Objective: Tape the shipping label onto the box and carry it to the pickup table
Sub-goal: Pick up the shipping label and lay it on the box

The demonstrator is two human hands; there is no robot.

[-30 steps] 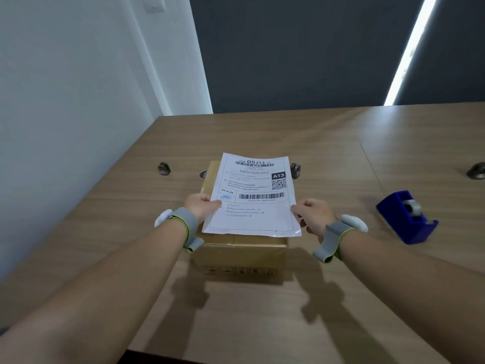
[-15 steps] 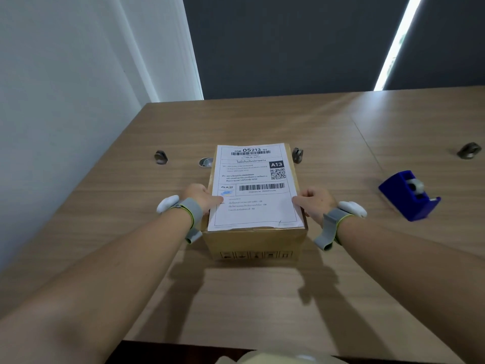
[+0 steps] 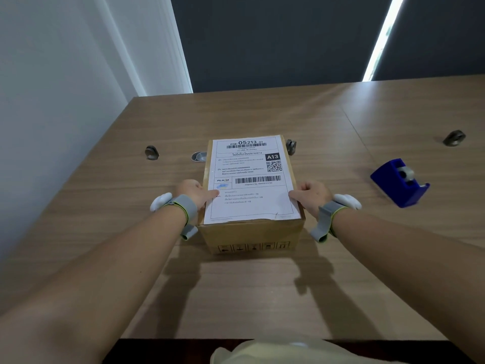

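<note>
Early stage, by my read: the shipping label lies flat on top of the box, covering nearly the whole top face w/ a strip of cardboard showing along the left edge, but no tape is visible on it anywhere. The box sits on the counter, mid-way across, in front of the person. The left hand presses its fingertips on the label's left edge near the bottom, the right hand does the same on the right edge; the hands are apart, one per side, pinning the sheet rather than gripping it, and whether the lower fingers wrap the box sides I can't tell. The blue tape dispenser stands well apart to the right, untouched. Still to do: pull tape, fix the label, lift the box, carry it to the pickup table (not in view). Vs 1 s ago: the label was then held up above the box, skewed and overhanging the near edge; half a sec ago it was already down and roughly squared. Now it sits aligned w/ the box top, hands in about the same spots.
</note>
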